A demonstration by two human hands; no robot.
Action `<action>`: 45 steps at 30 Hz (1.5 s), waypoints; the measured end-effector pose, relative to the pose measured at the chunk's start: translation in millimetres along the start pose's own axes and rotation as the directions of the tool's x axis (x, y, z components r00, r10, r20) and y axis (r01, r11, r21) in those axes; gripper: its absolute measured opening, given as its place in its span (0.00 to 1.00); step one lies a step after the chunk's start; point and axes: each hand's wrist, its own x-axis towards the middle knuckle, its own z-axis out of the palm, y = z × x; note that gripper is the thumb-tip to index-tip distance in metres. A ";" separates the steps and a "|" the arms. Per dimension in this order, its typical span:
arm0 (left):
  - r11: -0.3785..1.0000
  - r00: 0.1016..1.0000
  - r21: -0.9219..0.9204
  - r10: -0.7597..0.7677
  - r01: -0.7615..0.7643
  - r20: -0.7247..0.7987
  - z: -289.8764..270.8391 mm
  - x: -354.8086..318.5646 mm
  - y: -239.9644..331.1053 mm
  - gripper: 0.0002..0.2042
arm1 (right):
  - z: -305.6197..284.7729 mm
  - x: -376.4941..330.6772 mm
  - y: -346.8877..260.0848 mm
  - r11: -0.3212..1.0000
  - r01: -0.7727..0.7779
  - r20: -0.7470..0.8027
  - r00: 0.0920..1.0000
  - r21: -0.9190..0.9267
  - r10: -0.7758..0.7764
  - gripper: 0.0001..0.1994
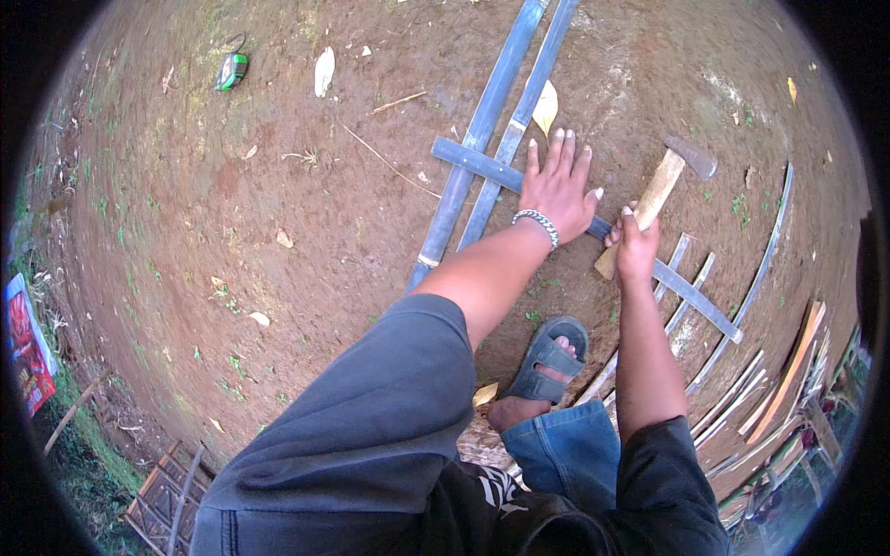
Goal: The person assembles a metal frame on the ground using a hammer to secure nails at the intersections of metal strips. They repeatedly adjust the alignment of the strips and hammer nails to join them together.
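My left hand (559, 190), with a chain bracelet at its wrist, lies flat with fingers spread on a grey-blue crosspiece (475, 161). This slat crosses two long grey-blue poles (490, 104), which look like bamboo with pale joints. To the right, my right hand (636, 246) is wrapped round the wooden handle of a hatchet (661, 188). The hatchet's dark metal head points up and away, apart from the slat. Past my right hand, the crosspiece runs on over thinner pale strips. The part under my left palm is hidden.
A green and black tape measure (232, 71) lies on the bare soil at far left. A curved strip (766, 250) and several cut slats (788, 371) lie at right. My sandalled foot (551, 360) stands near the crosspiece. A wooden rack (162, 500) is at lower left.
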 end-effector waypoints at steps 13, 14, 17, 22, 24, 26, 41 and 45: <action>0.995 0.990 0.082 0.052 -0.063 0.127 13.5 17.4 8.8 0.28 | -28.4 -13.6 -19.0 0.787 0.357 0.396 0.905 -0.503 -0.158 0.15; 0.990 0.970 0.121 0.043 -0.073 0.238 6.1 19.2 9.4 0.28 | -25.9 -16.8 -38.6 0.646 0.496 0.502 0.842 -0.581 -0.195 0.16; 0.994 0.985 0.095 0.045 -0.062 0.169 21.0 14.2 1.8 0.29 | -10.0 -4.8 -79.0 0.348 0.736 0.745 0.653 -0.581 -0.135 0.18; 0.997 0.997 0.028 0.065 -0.067 0.038 28.8 14.9 6.4 0.30 | -3.6 26.5 -92.0 0.118 0.854 0.861 0.509 -0.506 0.002 0.20; 0.997 0.997 0.029 0.065 -0.067 0.045 27.9 15.3 5.5 0.31 | 0.8 34.4 -91.1 0.072 0.878 0.880 0.474 -0.474 0.015 0.20; 0.999 0.997 -0.016 0.046 -0.045 0.062 28.1 9.5 3.6 0.32 | 10.9 40.5 -92.1 0.012 0.865 0.861 0.499 -0.502 0.099 0.21; 0.998 0.991 -0.004 0.065 -0.065 0.114 13.7 15.6 3.9 0.34 | 7.4 55.4 -88.1 0.050 0.953 0.935 0.304 -0.300 -0.180 0.17; 0.997 0.997 -0.071 0.025 -0.020 0.072 29.1 14.1 2.5 0.34 | 26.3 52.2 -92.2 -0.016 0.920 0.920 0.393 -0.393 0.003 0.18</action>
